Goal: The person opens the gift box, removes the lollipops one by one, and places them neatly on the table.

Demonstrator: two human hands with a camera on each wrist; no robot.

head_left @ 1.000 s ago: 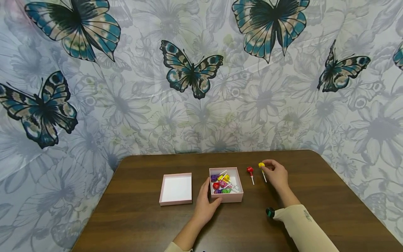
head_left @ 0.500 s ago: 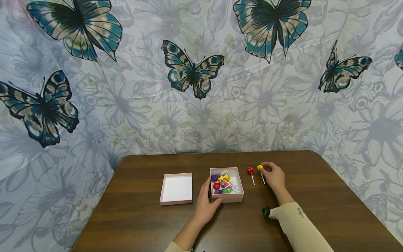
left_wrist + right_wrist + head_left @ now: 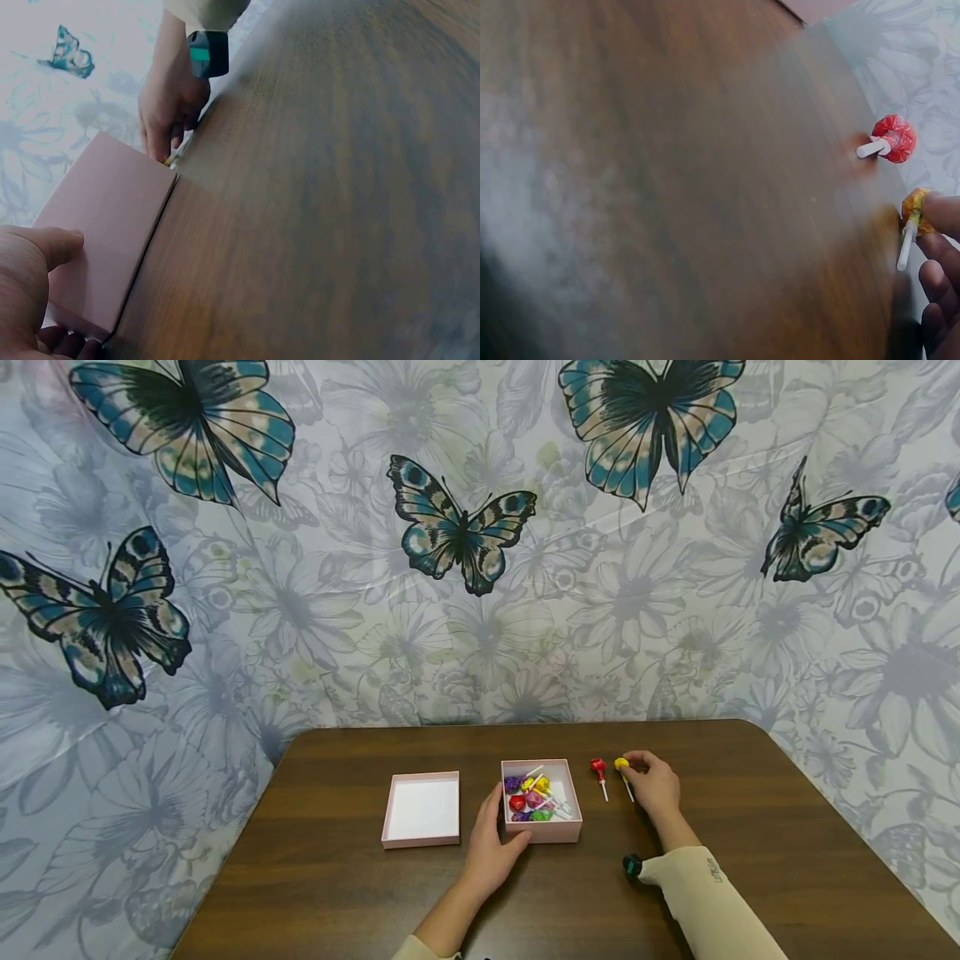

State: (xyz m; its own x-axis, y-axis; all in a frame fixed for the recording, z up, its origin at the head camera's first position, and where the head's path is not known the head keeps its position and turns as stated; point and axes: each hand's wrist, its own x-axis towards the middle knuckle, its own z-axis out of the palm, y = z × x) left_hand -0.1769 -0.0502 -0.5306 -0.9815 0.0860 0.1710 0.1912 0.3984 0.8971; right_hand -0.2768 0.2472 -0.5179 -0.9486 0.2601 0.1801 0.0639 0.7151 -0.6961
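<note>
My right hand (image 3: 654,785) pinches a yellow lollipop (image 3: 913,216) by its wrapped head, thumb on one side and fingers on the other. Its white stick points down toward me, close over the table. A red lollipop (image 3: 597,767) lies just left of it, stick also toward me. My left hand (image 3: 489,852) holds the front left corner of a pink box (image 3: 551,833); in the left wrist view its thumb (image 3: 64,244) presses the front wall while the fingers wrap the side. Several lollipops (image 3: 532,797), purple, yellow, red, pink and green, lie in the box.
The shallow pink lid (image 3: 423,843), white inside, lies left of the box on the brown wooden table (image 3: 337,893). A butterfly-print cloth (image 3: 480,652) hangs behind the table's far edge.
My right hand has brought the yellow lollipop slightly toward me and left, alongside the red one. The left hand stays on the box.
</note>
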